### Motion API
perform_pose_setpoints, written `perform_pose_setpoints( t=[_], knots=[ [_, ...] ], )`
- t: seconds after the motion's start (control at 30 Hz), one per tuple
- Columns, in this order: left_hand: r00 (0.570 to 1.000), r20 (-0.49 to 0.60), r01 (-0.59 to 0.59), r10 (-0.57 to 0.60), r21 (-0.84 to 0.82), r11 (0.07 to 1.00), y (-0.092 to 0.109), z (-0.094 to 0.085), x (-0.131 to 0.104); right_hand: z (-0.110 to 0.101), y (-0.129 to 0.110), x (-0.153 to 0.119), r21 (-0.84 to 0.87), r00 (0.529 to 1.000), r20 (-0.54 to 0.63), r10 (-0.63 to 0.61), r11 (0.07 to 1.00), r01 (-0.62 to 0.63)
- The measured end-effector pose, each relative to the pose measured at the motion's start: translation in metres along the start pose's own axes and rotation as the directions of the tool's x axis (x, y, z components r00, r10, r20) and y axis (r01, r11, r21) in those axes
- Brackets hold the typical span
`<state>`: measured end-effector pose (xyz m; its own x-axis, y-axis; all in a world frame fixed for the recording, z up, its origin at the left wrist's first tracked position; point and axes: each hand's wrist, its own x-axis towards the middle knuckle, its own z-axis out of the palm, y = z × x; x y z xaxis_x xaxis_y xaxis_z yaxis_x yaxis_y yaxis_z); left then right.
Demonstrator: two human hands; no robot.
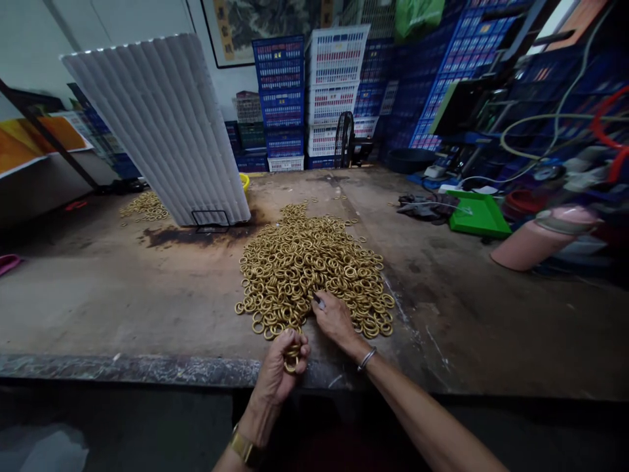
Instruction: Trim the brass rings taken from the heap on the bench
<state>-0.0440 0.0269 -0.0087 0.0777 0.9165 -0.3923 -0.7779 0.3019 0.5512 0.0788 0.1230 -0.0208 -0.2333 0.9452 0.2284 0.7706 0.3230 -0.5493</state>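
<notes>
A large heap of brass-coloured rings (pixel 304 255) lies on the worn table (pixel 196 288). At the heap's near edge, my left hand (pixel 282 367) is curled round several brass rings (pixel 291 360). It wears a gold-coloured watch at the wrist. My right hand (pixel 335 318), with a silver bracelet at the wrist, reaches into the front of the heap. A small dark pointed tool (pixel 319 301) is held in its fingers. Part of those fingertips is hidden against the rings.
A tall corrugated white panel (pixel 162 131) stands on the left, with a smaller ring pile (pixel 146 207) behind it. On the right are a green tray (pixel 479 214) and a pink bottle (pixel 540 239). Stacked crates (pixel 285 98) and a black fan (pixel 345 139) are at the back.
</notes>
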Motion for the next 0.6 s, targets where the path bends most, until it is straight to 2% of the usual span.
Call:
perform_pose_setpoints(
  t=[0.13, 0.27, 0.37, 0.43, 0.5, 0.6],
  knots=[
    [0.999, -0.014, -0.042, 0.044, 0.134, 0.990, -0.001, 0.009, 0.003, -0.011, 0.008, -0.004, 0.138, 0.998, -0.059, -0.016, 0.990, 0.024],
    [0.979, -0.042, -0.166, 0.198, 0.391, 0.905, -0.005, 0.016, 0.007, -0.020, 0.012, -0.011, 0.363, 0.993, 0.047, 0.112, 0.924, -0.122],
    [0.940, -0.017, -0.266, 0.342, 0.592, 0.761, -0.011, 0.016, 0.011, -0.027, 0.012, -0.018, 0.570, 0.961, 0.186, 0.202, 0.775, -0.273],
    [0.921, 0.040, -0.316, 0.386, 0.656, 0.685, -0.013, 0.016, 0.012, -0.032, 0.011, -0.023, 0.649, 0.923, 0.290, 0.253, 0.656, -0.384],
    [0.914, 0.074, -0.342, 0.399, 0.668, 0.660, -0.014, 0.016, 0.012, -0.038, 0.008, -0.028, 0.684, 0.870, 0.411, 0.273, 0.538, -0.492],
    [0.930, 0.079, -0.324, 0.359, 0.638, 0.699, -0.013, 0.020, 0.010, -0.046, 0.004, -0.035, 0.713, 0.819, 0.530, 0.220, 0.407, -0.571]
  ],
)
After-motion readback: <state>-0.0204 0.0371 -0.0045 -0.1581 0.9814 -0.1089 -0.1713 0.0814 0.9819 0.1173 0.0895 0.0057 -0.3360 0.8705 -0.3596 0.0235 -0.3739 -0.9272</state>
